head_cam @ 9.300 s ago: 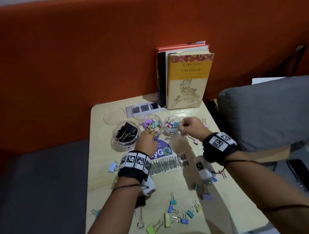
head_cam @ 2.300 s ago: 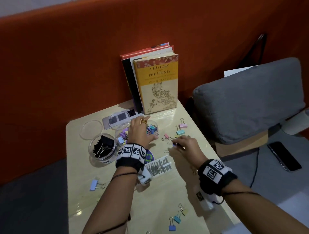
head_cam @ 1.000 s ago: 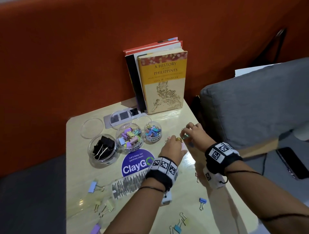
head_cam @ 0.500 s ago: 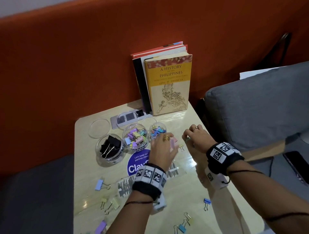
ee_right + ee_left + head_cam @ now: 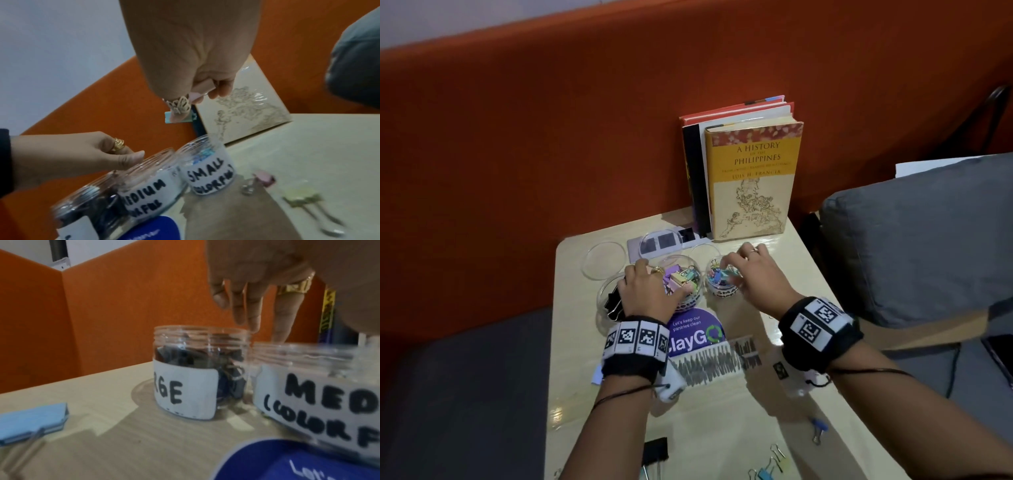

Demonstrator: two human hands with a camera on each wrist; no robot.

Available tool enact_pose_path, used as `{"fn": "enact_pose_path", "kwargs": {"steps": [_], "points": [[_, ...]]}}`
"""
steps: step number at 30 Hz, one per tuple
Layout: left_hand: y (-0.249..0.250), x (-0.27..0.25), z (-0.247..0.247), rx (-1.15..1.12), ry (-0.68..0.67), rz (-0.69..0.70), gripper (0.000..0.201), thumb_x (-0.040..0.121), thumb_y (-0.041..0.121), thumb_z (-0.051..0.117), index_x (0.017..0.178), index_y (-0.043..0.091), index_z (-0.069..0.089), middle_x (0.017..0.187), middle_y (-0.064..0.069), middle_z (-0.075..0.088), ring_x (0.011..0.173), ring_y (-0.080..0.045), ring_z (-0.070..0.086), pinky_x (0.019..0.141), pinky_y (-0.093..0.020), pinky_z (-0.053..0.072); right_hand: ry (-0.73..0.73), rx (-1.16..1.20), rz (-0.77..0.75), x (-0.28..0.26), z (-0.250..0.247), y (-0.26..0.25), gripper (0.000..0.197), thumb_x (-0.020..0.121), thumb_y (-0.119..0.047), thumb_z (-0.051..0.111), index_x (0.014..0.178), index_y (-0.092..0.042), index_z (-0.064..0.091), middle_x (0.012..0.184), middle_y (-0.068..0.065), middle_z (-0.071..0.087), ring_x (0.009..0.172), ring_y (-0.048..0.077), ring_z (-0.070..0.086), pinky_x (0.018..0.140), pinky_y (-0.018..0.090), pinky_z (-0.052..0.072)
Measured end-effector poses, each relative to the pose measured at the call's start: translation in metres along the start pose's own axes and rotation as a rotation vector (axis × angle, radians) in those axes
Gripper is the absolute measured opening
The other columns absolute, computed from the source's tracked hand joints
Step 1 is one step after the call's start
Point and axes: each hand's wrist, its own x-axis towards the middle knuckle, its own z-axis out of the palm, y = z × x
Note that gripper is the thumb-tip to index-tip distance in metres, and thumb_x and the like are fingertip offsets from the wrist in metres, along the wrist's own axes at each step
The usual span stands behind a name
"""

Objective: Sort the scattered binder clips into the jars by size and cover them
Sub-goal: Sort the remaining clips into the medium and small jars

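**Clips going into the jars, lids still off**

The table (image 5: 774,394) holds three open jars in a row. The sorting step is in hand. The right hand (image 5: 753,277) hangs over the small jar (image 5: 207,168), pinching a teal clip (image 5: 179,117) and a pink clip (image 5: 196,95) between thumb and fingers. The left hand (image 5: 647,291) hovers over the medium jar (image 5: 316,386) and large jar (image 5: 197,369), fingers (image 5: 252,318) pointing loosely down, holding nothing that I can see.

Next, I judge, the right hand must let go squarely above the narrow mouth (a miss lands on the table). Loose clips remain, among them a blue clip (image 5: 819,428), a black clip (image 5: 654,452) and a yellow clip (image 5: 300,194), and the lids (image 5: 604,258) lie behind the jars, unused.

Writing, biggest first: the book (image 5: 753,185) reads "A HISTORY OF THE PHILIPPINES, LUIS H. FRANCIA"; the sticker (image 5: 695,334), "Let's keep our pantries clean, ClayGO"; the jar labels, "MEDIUM COLORFUL", "SMALL COLORFUL" and "…RGE".
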Motion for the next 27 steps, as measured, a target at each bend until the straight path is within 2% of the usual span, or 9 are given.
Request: {"fn": "enact_pose_path", "kwargs": {"steps": [3, 7, 12, 15, 18, 20, 22, 24, 27], "points": [[-0.012, 0.004, -0.001, -0.042, -0.165, 0.093, 0.113, 0.058, 0.074, 0.068, 0.147, 0.02, 0.024, 0.156, -0.003, 0.018, 0.143, -0.026, 0.016, 0.115, -0.047, 0.019, -0.021, -0.011, -0.062, 0.018, 0.006, -0.023, 0.027, 0.087, -0.015, 0.055, 0.113, -0.021, 0.055, 0.11, 0.008, 0.05, 0.102, 0.026, 0.039, 0.085, 0.033, 0.036], [-0.018, 0.016, 0.002, -0.105, -0.279, 0.109, 0.133, 0.053, 0.064, 0.077, 0.15, 0.021, -0.003, 0.158, -0.002, 0.016, 0.147, -0.022, 0.004, 0.114, -0.06, -0.003, -0.149, 0.003, -0.125, 0.043, 0.021, -0.048, 0.031, 0.086, -0.013, 0.056, 0.116, -0.021, 0.056, 0.114, 0.01, 0.05, 0.108, 0.029, 0.04, 0.092, 0.037, 0.04], [-0.027, 0.023, 0.018, -0.119, -0.253, 0.1, 0.124, 0.044, 0.073, 0.071, 0.148, 0.028, 0.021, 0.159, 0.006, 0.013, 0.146, -0.016, 0.012, 0.107, -0.069, -0.011, -0.367, 0.233, -0.149, 0.057, 0.033, -0.056, 0.06, 0.079, -0.005, 0.064, 0.133, -0.016, 0.042, 0.133, 0.012, 0.043, 0.117, 0.028, 0.048, 0.099, 0.034, 0.04], [-0.026, 0.016, 0.014, -0.156, -0.237, 0.107, 0.132, 0.052, 0.066, 0.075, 0.15, 0.026, -0.002, 0.158, 0.0, 0.015, 0.147, -0.018, 0.007, 0.106, -0.067, -0.013, -0.326, 0.263, -0.169, 0.053, 0.032, -0.053, 0.06, 0.081, -0.003, 0.059, 0.135, -0.018, 0.038, 0.135, 0.009, 0.045, 0.111, 0.029, 0.054, 0.089, 0.032, 0.044], [-0.025, 0.005, 0.006, -0.192, -0.193, 0.125, 0.137, 0.055, 0.061, 0.078, 0.147, 0.027, -0.017, 0.159, 0.0, 0.012, 0.147, -0.023, -0.002, 0.109, -0.064, -0.009, -0.11, 0.22, -0.218, 0.037, 0.03, -0.043, 0.05, 0.082, -0.01, 0.057, 0.128, -0.023, 0.044, 0.13, 0.003, 0.052, 0.108, 0.025, 0.055, 0.088, 0.036, 0.047], [-0.026, -0.005, 0.003, -0.204, -0.166, 0.157, 0.131, 0.056, 0.06, 0.079, 0.148, 0.03, -0.01, 0.159, 0.002, 0.006, 0.147, -0.022, -0.006, 0.112, -0.061, -0.007, 0.008, 0.206, -0.19, 0.019, 0.03, -0.033, 0.04, 0.083, -0.009, 0.056, 0.119, -0.023, 0.052, 0.12, 0.001, 0.058, 0.104, 0.022, 0.055, 0.086, 0.035, 0.047], [-0.028, -0.023, 0.001, -0.219, -0.141, 0.207, 0.113, 0.06, 0.058, 0.077, 0.149, 0.029, 0.013, 0.159, 0.003, 0.005, 0.147, -0.022, -0.006, 0.115, -0.054, -0.003, 0.107, 0.201, -0.129, -0.006, 0.031, -0.015, 0.028, 0.083, -0.002, 0.056, 0.106, -0.016, 0.062, 0.107, 0.005, 0.064, 0.097, 0.023, 0.057, 0.081, 0.029, 0.045], [-0.032, -0.047, 0.004, -0.267, -0.069, 0.244, 0.084, 0.067, 0.053, 0.075, 0.139, 0.028, 0.041, 0.156, 0.001, 0.015, 0.145, -0.023, 0.004, 0.118, -0.046, 0.009, 0.181, 0.21, -0.023, -0.035, 0.028, 0.008, 0.025, 0.078, 0.006, 0.058, 0.094, -0.011, 0.067, 0.096, 0.007, 0.066, 0.088, 0.025, 0.06, 0.074, 0.022, 0.041], [-0.046, -0.083, 0.014, -0.367, 0.011, 0.156, 0.055, 0.072, 0.039, 0.076, 0.122, 0.028, 0.057, 0.136, 0.001, 0.04, 0.13, -0.02, 0.03, 0.106, -0.037, 0.032, 0.248, 0.189, 0.225, -0.07, 0.03, 0.046, 0.025, 0.074, 0.01, 0.058, 0.089, -0.007, 0.069, 0.093, 0.012, 0.066, 0.085, 0.028, 0.06, 0.074, 0.02, 0.037]]}}
